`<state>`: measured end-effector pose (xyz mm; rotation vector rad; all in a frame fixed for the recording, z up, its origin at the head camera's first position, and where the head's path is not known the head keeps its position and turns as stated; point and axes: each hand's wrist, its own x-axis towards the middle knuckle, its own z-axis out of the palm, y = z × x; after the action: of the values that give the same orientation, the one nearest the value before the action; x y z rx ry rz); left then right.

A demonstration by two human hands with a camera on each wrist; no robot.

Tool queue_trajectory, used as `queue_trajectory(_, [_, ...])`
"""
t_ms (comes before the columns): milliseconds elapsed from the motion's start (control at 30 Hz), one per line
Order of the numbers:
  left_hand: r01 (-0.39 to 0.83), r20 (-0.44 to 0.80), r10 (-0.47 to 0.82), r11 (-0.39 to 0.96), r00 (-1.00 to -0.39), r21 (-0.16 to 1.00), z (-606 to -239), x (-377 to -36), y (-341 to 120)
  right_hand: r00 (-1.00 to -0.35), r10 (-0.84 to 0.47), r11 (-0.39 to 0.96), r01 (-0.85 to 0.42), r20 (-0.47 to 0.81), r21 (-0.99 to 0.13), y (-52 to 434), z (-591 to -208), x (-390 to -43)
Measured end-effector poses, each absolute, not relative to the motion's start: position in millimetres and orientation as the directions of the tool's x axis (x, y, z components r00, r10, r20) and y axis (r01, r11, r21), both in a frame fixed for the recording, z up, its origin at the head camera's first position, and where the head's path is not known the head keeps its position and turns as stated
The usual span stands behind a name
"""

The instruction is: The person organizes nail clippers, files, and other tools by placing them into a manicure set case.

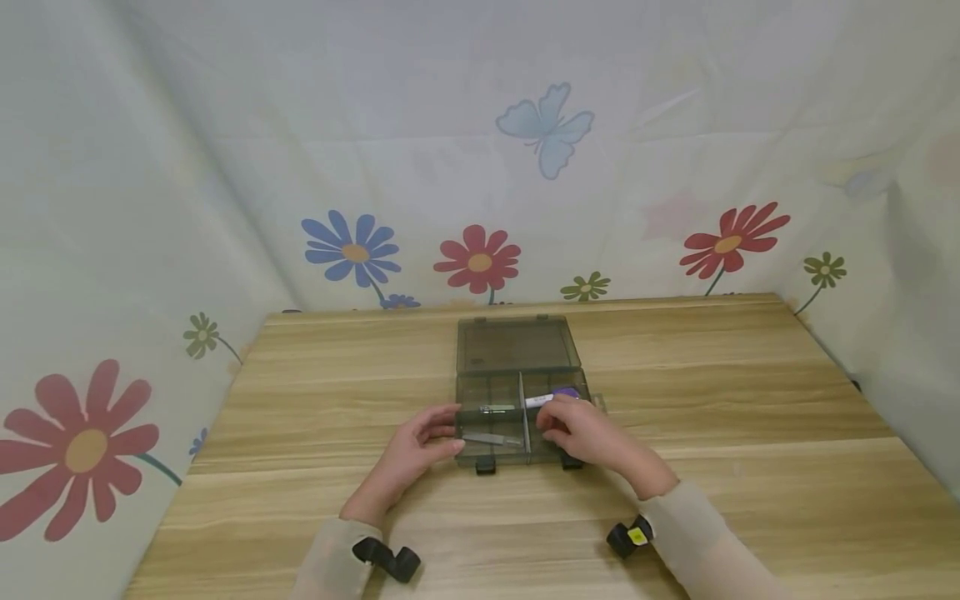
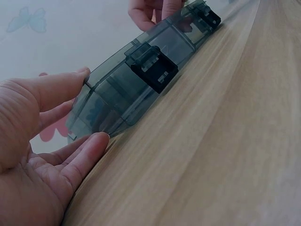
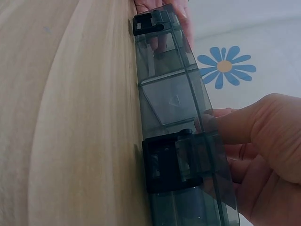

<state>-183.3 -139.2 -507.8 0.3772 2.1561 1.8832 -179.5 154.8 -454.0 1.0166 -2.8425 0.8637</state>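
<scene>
A dark see-through plastic storage box [image 1: 489, 457] lies with its lid [image 1: 517, 343] folded back. My left hand [image 1: 420, 442] rests against the box's left end, its thumb and fingertips touching the wall and corner. My right hand [image 1: 585, 429] reaches into the right compartment with fingers bent; whether they pinch anything is hidden. Beside its fingers lies a slim white item [image 1: 537, 402] with a purple part [image 1: 567, 392] showing behind the hand. In the left compartment are a long pale slim item [image 1: 491, 438] and a smaller slim one [image 1: 497, 409], both too blurred to identify.
Two black latches [image 1: 486, 466] hang at the box's front. An upright divider [image 1: 524, 425] parts the compartments. The box sits on a wood-grain table [image 1: 337, 367], backed by a flower-printed curtain [image 1: 420, 167]. Black camera mounts [image 1: 388, 560] are strapped on both wrists.
</scene>
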Motion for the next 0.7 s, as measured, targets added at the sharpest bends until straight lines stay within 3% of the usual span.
queue_trajectory(233, [0.016,-0.036,0.356,0.142,-0.934,0.99,-508,-183,-138,-0.784,-0.584,0.62,-0.599,0.212,-0.506,159,-453,-177])
queue_trajectory(700, [0.0,-0.059,0.373,0.157,-0.926,0.988,-478,-171,-134,-0.834,-0.502,0.622,-0.532,0.229,-0.575,188,-445,-168])
